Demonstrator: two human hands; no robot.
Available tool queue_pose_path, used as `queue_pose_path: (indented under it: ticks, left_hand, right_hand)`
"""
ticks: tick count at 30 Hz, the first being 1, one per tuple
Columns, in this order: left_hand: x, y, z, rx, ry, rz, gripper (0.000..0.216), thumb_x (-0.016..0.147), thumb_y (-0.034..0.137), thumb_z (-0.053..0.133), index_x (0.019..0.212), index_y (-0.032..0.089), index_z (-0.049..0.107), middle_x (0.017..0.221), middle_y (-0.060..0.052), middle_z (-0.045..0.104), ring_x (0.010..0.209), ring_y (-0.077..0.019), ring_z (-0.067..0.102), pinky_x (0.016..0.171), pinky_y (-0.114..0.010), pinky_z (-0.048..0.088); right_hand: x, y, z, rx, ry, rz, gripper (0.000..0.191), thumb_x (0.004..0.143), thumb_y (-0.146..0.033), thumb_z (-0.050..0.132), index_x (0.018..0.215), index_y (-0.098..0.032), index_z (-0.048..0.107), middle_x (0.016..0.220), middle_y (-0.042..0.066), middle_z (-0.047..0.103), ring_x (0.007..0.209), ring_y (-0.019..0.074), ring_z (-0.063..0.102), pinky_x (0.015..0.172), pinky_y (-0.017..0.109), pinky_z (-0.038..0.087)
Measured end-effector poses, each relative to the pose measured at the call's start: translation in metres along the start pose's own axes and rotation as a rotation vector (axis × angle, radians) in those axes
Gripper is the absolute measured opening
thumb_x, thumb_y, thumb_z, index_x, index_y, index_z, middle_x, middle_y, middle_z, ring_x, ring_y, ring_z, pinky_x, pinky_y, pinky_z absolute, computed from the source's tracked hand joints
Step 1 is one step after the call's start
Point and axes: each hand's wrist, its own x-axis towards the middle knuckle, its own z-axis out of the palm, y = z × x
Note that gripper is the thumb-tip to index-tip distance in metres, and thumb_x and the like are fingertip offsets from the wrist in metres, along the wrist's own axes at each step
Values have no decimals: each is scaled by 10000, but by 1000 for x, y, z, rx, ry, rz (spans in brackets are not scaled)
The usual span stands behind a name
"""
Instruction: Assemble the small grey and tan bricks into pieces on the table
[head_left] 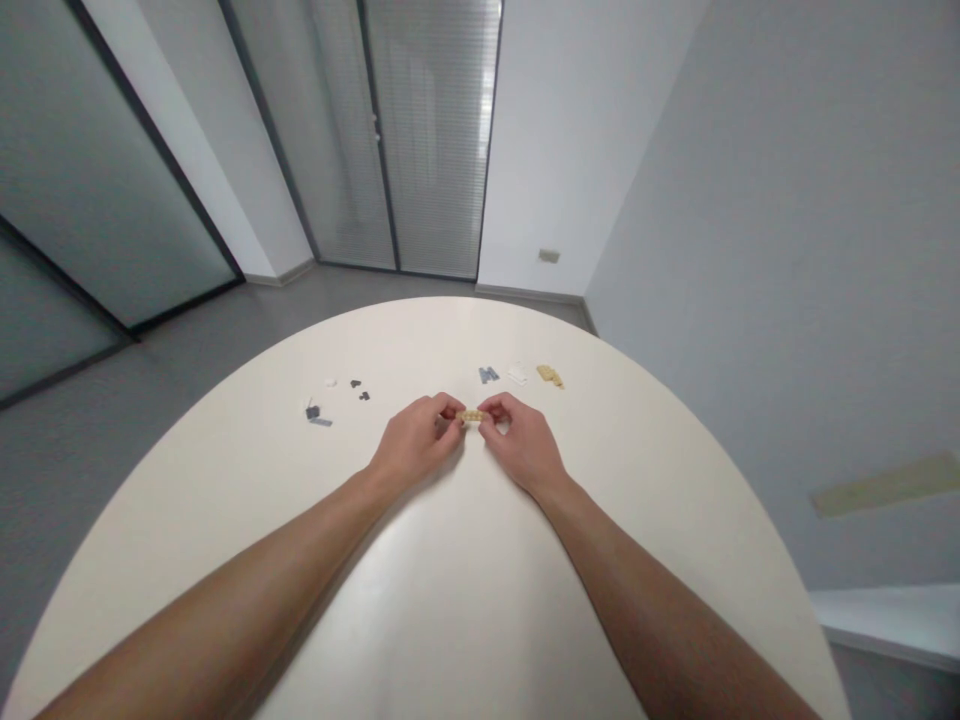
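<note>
My left hand (416, 440) and my right hand (517, 440) meet over the middle of a round cream table (450, 600). Between their fingertips they pinch a small tan studded brick piece (471, 415), one hand on each end. Both hands are closed in a pinch, with the other fingers curled. Beyond them lie a grey piece (488, 374), a white piece (517, 374) and a tan piece (550, 376).
To the left of the hands lie small dark pieces (359, 389), a tiny white piece (330, 382) and a grey-and-dark piece (316, 415). The table's far edge curves just behind the pieces. Beyond it are grey floor, glass partitions and a blinded door.
</note>
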Motion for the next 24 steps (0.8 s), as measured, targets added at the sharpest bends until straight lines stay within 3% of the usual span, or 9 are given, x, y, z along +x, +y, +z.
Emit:
queue_pose_path:
  ticks: [24]
  left_hand:
    - [1, 1, -1, -16, 14, -22, 164, 898, 276, 572, 1017, 236, 677, 943, -32, 738, 792, -185, 648, 674, -310, 447]
  right_hand:
    - [-1, -2, -1, -12, -17, -7, 149, 817, -210, 618, 950, -237, 678, 890, 13, 728, 826, 181, 663, 830, 331, 495]
